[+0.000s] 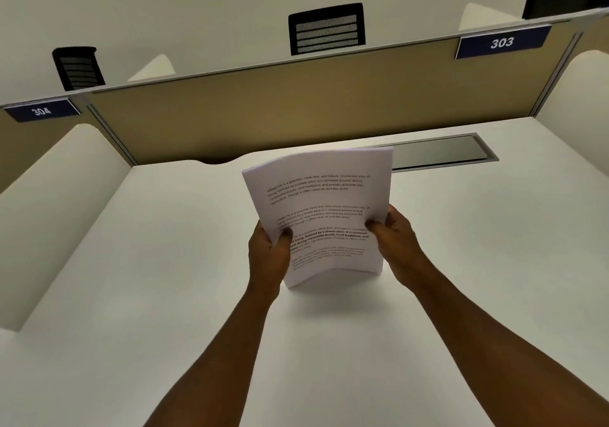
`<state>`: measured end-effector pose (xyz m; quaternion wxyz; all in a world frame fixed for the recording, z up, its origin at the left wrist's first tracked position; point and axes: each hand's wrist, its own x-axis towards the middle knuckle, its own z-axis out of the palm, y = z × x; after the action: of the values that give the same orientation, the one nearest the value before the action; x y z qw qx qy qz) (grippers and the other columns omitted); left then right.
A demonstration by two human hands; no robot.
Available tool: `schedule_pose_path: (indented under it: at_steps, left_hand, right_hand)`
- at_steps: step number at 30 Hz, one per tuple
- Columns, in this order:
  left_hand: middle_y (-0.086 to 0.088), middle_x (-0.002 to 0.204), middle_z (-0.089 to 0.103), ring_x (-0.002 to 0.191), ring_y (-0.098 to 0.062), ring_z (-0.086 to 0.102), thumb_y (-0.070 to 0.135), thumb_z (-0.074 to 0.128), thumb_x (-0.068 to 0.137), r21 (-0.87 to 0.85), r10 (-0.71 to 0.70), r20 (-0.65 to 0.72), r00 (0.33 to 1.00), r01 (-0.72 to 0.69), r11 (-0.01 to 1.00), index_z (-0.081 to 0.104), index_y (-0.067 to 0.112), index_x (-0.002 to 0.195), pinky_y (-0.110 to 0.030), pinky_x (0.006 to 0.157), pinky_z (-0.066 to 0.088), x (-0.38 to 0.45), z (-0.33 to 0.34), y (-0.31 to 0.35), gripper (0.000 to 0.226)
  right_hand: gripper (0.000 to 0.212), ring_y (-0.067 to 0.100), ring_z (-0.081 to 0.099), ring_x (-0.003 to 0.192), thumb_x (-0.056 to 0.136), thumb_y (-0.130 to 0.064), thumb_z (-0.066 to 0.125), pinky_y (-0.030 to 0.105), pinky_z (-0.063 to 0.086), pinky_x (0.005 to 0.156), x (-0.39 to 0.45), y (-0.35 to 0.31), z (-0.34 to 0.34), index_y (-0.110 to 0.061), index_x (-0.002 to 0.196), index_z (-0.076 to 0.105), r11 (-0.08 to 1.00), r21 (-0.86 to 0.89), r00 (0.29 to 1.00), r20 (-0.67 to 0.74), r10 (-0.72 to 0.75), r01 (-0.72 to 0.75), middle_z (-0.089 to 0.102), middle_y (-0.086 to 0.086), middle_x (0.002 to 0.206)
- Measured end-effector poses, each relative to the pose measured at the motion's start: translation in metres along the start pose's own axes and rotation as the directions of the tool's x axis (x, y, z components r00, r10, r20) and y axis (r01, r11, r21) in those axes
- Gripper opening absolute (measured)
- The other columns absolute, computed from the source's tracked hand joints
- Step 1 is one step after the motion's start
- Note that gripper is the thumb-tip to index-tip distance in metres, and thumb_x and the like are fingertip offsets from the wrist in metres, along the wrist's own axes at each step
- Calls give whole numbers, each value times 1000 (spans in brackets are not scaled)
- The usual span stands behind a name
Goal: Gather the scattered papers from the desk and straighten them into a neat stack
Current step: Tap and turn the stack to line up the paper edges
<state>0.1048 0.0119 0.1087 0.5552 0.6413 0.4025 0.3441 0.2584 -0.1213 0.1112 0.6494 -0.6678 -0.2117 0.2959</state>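
Gathering looks done — left hand (268,255) and right hand (397,242) each grip the papers (321,212) upright between them; squaring on the bench (131,295) below remains.

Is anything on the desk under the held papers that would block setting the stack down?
Nothing visible. The left hand and right hand hold the papers upright over bare white desk; the grey cable tray lid lies farther back.

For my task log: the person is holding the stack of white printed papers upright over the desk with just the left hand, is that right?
Not quite: the head view shows both hands holding it, the left hand and the right hand, each on one side edge of the stack of white printed papers.
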Motion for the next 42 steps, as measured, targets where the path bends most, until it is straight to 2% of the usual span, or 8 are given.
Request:
schedule_pose_path:
  at_steps: [13,17,22,27,31,34,37,42]
  left_hand:
    - [-2,109,67,99,-24,67,12,57,94,114,7,42,999,-11,993,56,21,119,-35,77,59,4,-1,-2,26]
    - [5,98,64,83,-15,65,22,54,97,420,154,117,981,-189,888,53,21,110,-24,66,55,9,-10,29,13]
    - [-1,98,68,78,-18,64,24,50,97,659,236,302,924,-381,648,53,19,107,-29,67,56,7,-15,69,12]
    - [1,103,71,73,-15,61,28,52,95,741,287,423,860,-510,436,51,23,107,-27,66,52,2,-17,93,13]
    - [3,115,66,95,-19,65,29,64,84,700,358,316,879,-471,537,45,25,122,-30,84,51,7,-25,83,43]
    - [-8,149,39,138,-24,37,21,63,71,693,653,-102,750,-417,588,29,10,148,-41,115,30,4,-38,57,85]
    - [-6,151,34,139,-24,36,12,66,76,399,362,-363,859,-208,893,20,16,150,-48,108,41,0,-43,35,88]
    - [-2,98,66,102,-34,64,-3,54,89,-26,-74,-101,992,71,997,59,20,102,-39,76,55,14,-44,5,27]
  right_hand:
    - [41,24,59,112,89,-15,63,48,51,96,8,12,-5,-29,123,46,995,-92,996,-88,16,-25,59,4,127]
    - [84,24,32,139,80,-23,67,41,29,114,6,-16,-11,-15,148,19,812,-532,795,-373,-479,239,30,6,153]
    - [84,20,32,137,79,-31,64,36,25,115,3,-59,-11,-14,149,22,548,-713,725,-80,-684,438,36,4,150]
    - [29,21,63,92,86,-23,66,36,52,79,2,-81,-19,-22,115,60,703,-547,882,162,-443,454,67,-4,97]
    - [16,17,67,89,94,-17,58,37,56,75,3,-71,-31,-29,102,64,840,-383,922,206,-328,384,70,-6,95]
    - [23,14,68,86,94,-14,57,36,56,75,4,-54,-39,-36,95,61,944,-205,965,107,-241,258,70,-12,93]
    - [21,23,68,90,94,-9,57,39,55,80,6,-38,-47,-29,98,61,984,-43,984,23,-175,176,72,-8,95]
    - [22,26,66,91,93,-5,56,42,55,82,8,-13,-44,-26,100,60,994,22,994,8,-111,111,70,0,99]
